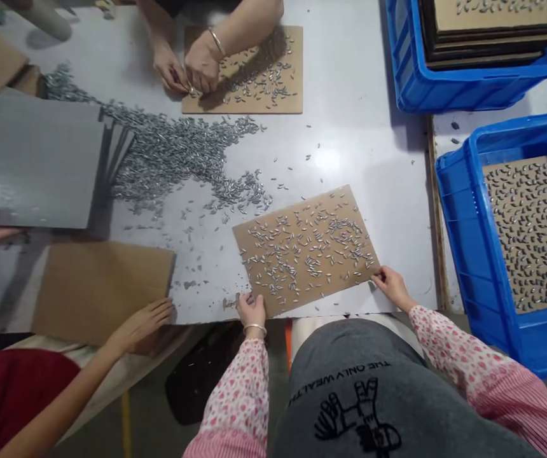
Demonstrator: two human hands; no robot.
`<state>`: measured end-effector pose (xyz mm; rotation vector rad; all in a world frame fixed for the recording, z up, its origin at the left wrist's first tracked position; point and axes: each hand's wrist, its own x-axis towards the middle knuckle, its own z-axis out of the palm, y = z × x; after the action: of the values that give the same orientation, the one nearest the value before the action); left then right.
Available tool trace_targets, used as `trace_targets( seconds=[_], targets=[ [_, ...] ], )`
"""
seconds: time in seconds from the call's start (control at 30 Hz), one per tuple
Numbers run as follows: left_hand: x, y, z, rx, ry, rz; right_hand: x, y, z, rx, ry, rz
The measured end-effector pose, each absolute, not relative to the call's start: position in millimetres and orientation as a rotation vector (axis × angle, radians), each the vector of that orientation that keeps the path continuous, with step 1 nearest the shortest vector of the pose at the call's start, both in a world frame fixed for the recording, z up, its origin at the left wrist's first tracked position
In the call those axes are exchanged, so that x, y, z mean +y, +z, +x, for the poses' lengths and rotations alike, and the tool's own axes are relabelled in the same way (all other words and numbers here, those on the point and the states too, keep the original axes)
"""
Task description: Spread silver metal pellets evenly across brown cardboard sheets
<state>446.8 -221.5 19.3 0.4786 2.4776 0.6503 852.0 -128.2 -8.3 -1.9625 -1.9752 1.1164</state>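
Observation:
A brown cardboard sheet (302, 280) lies tilted on the white table in front of me, scattered with many small silvery metal pieces (338, 229). My left hand (252, 312) grips its near left corner, fingers curled over the edge. At the near right corner, my right hand (392, 285) pinches the cardboard between thumb and fingers. The metal pieces lie unevenly, bunched in places toward the right and centre. Beyond the sheet's far left side spreads a large heap of the same pieces (173, 149).
Across the table, a co-worker's hands (201, 67) work over another cardboard sheet (297, 70). At left, another person's hand (147, 321) rests on cardboard (102, 280) near stacked grey boards (30, 159). Blue crates (459, 210) holding piece-covered sheets (531, 235) stand at right.

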Motion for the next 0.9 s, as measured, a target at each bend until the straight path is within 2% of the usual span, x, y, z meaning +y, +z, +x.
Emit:
trace_targets(
  seconds=[0.2, 0.37, 0.5, 0.63, 0.9],
  targets=[
    [-246, 42, 504, 2.245, 0.369, 0.912, -173, -40, 845, -1.963, 1.315, -1.914],
    [-240, 39, 541, 1.787, 0.089, 1.331, -168, -29, 802, -1.766, 1.555, -1.753],
    [-226, 17, 570, 1.475, -0.099, 1.576, -160, -11, 806, -1.747, 1.314, -1.888],
    [-220, -5, 593, 1.288, -0.201, 1.741, -167, -17, 836, -1.808, 1.026, -2.049],
    [-238, -13, 572, 1.293, -0.283, 1.856, -182, -28, 818, -2.066, 1.173, -1.851]
  ],
)
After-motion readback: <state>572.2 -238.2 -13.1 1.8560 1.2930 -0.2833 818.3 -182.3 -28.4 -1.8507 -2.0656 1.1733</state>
